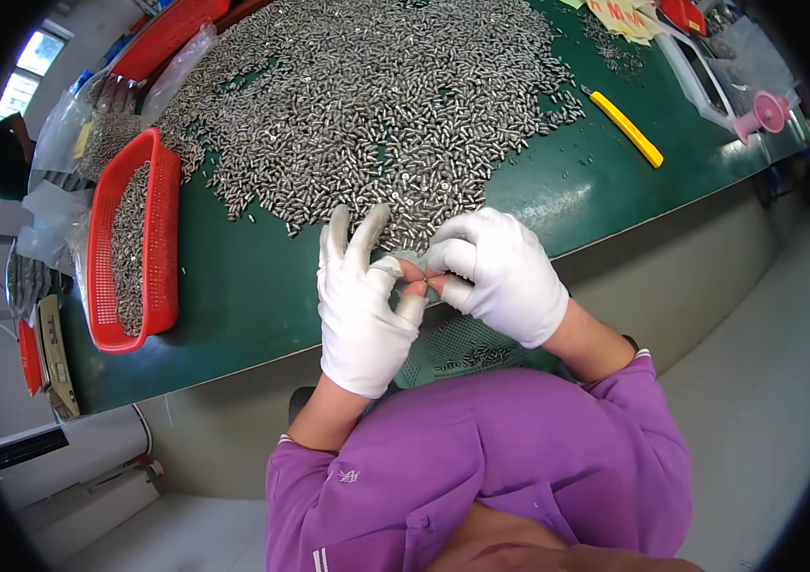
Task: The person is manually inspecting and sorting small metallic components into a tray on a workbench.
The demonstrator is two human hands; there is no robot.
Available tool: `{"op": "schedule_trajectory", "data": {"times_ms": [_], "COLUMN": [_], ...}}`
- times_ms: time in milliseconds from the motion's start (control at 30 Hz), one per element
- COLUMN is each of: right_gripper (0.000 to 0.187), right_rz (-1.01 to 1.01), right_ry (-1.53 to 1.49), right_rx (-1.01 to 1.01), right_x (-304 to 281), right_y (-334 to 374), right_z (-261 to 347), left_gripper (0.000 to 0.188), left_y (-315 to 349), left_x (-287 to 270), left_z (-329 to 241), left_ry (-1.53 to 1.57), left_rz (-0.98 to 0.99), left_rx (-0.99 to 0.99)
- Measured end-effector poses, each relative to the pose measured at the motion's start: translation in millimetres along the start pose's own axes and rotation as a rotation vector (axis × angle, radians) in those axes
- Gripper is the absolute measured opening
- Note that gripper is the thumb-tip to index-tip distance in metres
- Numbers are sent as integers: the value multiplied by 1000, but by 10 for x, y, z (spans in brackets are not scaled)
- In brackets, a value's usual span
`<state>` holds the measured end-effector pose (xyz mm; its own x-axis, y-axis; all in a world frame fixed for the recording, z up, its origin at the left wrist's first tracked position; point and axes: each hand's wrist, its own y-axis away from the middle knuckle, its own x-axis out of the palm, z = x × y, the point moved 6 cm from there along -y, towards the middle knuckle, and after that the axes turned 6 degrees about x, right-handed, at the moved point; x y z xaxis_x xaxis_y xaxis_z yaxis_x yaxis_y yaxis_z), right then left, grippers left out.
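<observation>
My left hand (359,315), in a white glove with bare thumb and index tips, pinches those tips together at the table's front edge, its other fingers stretched toward the metal parts. Close against it, my right hand (503,275), also white-gloved with bare fingertips, is closed in a pinch. The fingertips of both hands meet; whatever they hold is too small to make out. Just beyond them spreads a large heap of small silvery cylindrical metal parts (367,105). Below my hands, between the table edge and my body, a green mesh basket (424,348) holds some small dark metal parts.
A red plastic basket (164,238) of small metal parts stands at the left of the green table (233,319). To the right lie a yellow utility knife (629,131) and a pink spool-like object (764,115). Clear plastic bags (54,224) crowd the left edge.
</observation>
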<state>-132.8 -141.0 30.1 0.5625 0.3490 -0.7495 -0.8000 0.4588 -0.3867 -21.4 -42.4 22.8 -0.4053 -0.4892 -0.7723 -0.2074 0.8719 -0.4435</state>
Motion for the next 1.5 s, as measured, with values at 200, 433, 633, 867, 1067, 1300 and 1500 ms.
{"op": "schedule_trajectory", "data": {"times_ms": [200,433,633,867,1067,1300,1500], "right_gripper": [13,16,15,20,13,7,18], "right_rz": [-48,-117,-495,-445,-217,-162,-26], "right_ry": [226,-4,355,248,178,211,22], "right_rx": [-153,-28,259,63,12,36,-21], "right_x": [22,-94,-746,-610,-299,-232,-153], "right_y": [-16,2,-39,-13,-71,-61,-2], "right_z": [184,-54,-617,-409,-157,-137,-95], "left_gripper": [21,31,24,19,20,19,19], "left_y": [18,-27,-31,-22,-7,-18,-14], "left_x": [-4,-15,-27,-18,-12,-19,-14], "left_z": [-1,-46,-45,-37,-14,-12,-21], "left_ry": [-33,-83,-61,-48,-62,-33,-56], "left_rz": [2,-7,-9,9,-20,-6,-2], "left_rx": [2,40,27,-13,-22,-16,-22]}}
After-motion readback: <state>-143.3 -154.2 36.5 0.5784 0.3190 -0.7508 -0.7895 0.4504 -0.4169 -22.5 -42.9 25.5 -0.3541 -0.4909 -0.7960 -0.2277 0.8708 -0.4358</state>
